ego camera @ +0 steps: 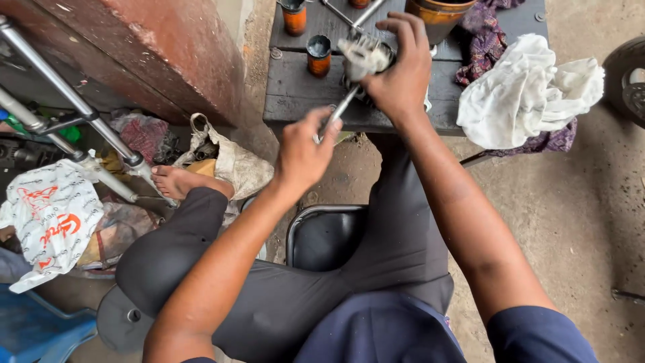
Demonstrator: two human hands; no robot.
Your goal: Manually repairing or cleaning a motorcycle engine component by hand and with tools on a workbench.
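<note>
Dark wooden bench (295, 94) on bare dirt ground. On its near edge, right hand (398, 74) clamped over blurred grey metal part (363, 59); left hand (304, 153) just before bench, pinching thin metal tool (339, 109). White rag (524, 94) at bench's right end.

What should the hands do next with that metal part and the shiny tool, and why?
Probably keep the right hand pressing the blurred metal part steady on the dark wooden bench, while the left hand turns the slim metal tool a little more. The tool's tip meets the part, and the blur suggests it could slip.
</note>
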